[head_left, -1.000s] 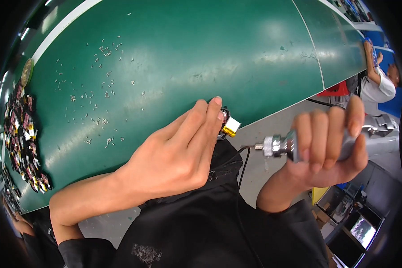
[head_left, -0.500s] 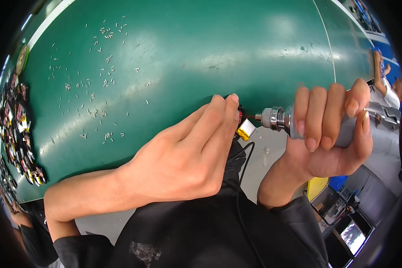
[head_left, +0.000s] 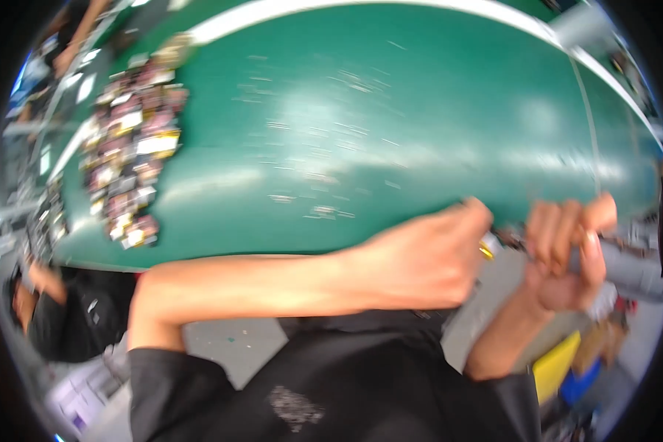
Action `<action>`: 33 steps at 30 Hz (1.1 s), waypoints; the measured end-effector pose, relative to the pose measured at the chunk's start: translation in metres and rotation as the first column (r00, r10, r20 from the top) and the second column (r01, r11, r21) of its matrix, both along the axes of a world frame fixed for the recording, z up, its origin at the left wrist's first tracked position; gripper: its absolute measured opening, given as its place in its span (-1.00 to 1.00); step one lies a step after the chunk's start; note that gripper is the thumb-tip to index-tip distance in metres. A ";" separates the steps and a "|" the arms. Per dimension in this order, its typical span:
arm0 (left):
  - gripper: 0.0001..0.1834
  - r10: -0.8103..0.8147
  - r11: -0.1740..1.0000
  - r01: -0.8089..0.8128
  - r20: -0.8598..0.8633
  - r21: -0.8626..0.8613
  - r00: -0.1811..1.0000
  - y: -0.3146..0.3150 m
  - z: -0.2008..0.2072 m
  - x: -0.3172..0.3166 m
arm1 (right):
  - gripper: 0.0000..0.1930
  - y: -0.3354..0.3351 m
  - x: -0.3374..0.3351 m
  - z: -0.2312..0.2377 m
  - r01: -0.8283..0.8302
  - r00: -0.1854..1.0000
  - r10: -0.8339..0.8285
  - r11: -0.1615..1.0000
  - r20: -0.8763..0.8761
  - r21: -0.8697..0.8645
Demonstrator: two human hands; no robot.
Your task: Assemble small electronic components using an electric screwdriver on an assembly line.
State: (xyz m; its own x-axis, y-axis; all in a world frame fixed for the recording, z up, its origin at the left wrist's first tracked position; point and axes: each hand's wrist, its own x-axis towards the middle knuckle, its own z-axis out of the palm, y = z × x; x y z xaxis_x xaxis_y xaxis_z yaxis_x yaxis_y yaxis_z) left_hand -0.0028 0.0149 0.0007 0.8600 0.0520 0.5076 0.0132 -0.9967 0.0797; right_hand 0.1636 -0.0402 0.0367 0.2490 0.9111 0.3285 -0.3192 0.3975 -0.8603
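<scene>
My left hand (head_left: 427,258) is closed at the near edge of the green table, its fingers pinching a small electronic part (head_left: 488,248). Only a white and yellow bit of that part shows past the fingertips. Beside it, to the right, my right hand (head_left: 565,254) wraps around a grey electric screwdriver (head_left: 633,267). The screwdriver's tip end lies toward the part, but motion smears it, so I cannot tell whether they touch. Small loose screws (head_left: 323,212) lie scattered over the middle of the green table (head_left: 457,147).
A long heap of small dark, white and yellow electronic parts (head_left: 136,147) runs along the table's left side. At the lower left another person (head_left: 74,309) in dark clothing works close by. A yellow panel (head_left: 556,367) stands low on the right.
The view has swung left, so the table, screws and heap appear farther right and blurred. Both hands keep their holds, the left still on the part, the right still on the screwdriver.
</scene>
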 end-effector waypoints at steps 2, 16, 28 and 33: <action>-0.70 0.016 0.999 -0.018 0.056 0.030 0.998 0.000 0.001 0.006 | -0.82 -0.007 0.017 0.002 -0.066 0.998 0.066 0.997 0.004 0.037; -0.46 0.984 0.175 -0.964 -0.071 0.198 0.164 0.073 0.042 -0.266 | -0.86 0.002 -0.001 -0.026 -0.004 0.839 0.043 0.997 -0.542 0.072; -0.79 0.712 0.694 -0.719 -0.119 -0.030 0.692 0.106 0.014 -0.139 | -0.91 -0.004 -0.013 -0.045 -0.110 0.781 0.104 0.994 -0.616 0.029; -0.92 0.651 0.759 -0.619 -0.219 0.202 0.727 0.117 0.016 -0.136 | -0.91 -0.003 -0.013 -0.046 -0.123 0.756 0.123 0.991 -0.643 0.044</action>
State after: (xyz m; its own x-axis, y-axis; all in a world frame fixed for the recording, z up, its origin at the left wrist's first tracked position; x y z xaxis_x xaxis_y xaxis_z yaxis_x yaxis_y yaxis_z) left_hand -0.1390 0.1321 0.0169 0.7441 0.5934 0.3070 0.6501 -0.7490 -0.1280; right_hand 0.1509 -0.0433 -0.0091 0.2874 0.9487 0.1315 -0.8432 0.3158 -0.4351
